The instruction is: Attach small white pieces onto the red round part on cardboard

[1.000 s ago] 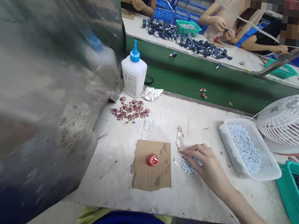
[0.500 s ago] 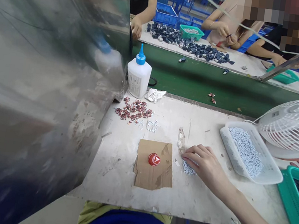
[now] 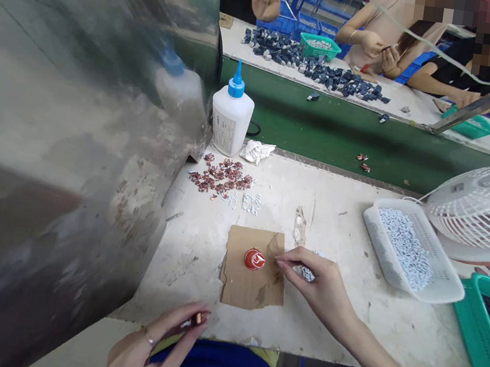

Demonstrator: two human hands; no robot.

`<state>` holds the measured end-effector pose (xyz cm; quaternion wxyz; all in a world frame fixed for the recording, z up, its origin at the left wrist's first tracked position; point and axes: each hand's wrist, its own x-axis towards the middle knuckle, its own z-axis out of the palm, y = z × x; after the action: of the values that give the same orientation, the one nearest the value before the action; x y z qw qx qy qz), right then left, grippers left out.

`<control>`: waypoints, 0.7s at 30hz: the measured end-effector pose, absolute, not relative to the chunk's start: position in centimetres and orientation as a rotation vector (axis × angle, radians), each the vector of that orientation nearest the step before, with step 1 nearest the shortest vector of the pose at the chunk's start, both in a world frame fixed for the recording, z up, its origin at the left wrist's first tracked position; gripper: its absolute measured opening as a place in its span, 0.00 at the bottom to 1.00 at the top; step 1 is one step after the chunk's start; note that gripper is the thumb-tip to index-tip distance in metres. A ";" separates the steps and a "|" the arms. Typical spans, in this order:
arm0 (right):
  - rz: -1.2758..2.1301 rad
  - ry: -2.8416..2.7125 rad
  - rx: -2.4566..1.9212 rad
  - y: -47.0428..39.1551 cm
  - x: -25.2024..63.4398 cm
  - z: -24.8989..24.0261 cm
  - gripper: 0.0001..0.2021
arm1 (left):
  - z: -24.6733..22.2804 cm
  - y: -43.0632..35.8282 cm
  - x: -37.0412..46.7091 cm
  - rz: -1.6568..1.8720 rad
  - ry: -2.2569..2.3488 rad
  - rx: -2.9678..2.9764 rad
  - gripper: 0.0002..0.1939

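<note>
Low at the front edge of the table, my left hand (image 3: 161,341) pinches a small dark red-brown piece (image 3: 198,319) with a tan patch on it. Thumb and fingertips of my right hand (image 3: 316,274) are pressed together over the right edge of a brown cardboard square (image 3: 231,287); whatever they hold is too small to make out. A small red cap (image 3: 255,259) with white, glossy contents sits on the cardboard, just left of those fingertips. Partly hidden behind my right hand lies a little heap of pale blue-white pieces (image 3: 306,273).
Several red-brown pieces (image 3: 223,176) lie at the back left, below a white bottle with a blue nozzle (image 3: 230,118). On the right stand a white basket (image 3: 443,285) of pale pieces, a green basket (image 3: 471,334) and a fan (image 3: 489,210). Co-workers' hands (image 3: 380,51) work beyond the green conveyor (image 3: 298,124).
My right hand has moved left from the pale heap to the cardboard's edge, fingertips now pinched. My left hand has come into view with the red-brown piece.
</note>
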<state>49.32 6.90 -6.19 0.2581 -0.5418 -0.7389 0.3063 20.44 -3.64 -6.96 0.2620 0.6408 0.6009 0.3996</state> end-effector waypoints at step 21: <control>0.950 -1.830 -1.370 6.7 47.2 -6.6 0.06 | -6.7 0.1 22.4 1.165 1.469 1.869 0.09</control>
<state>47.23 6.74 -6.61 0.3270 -0.5232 -0.6985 0.3626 22.37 0.09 -6.70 0.2445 0.6845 0.5381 0.4267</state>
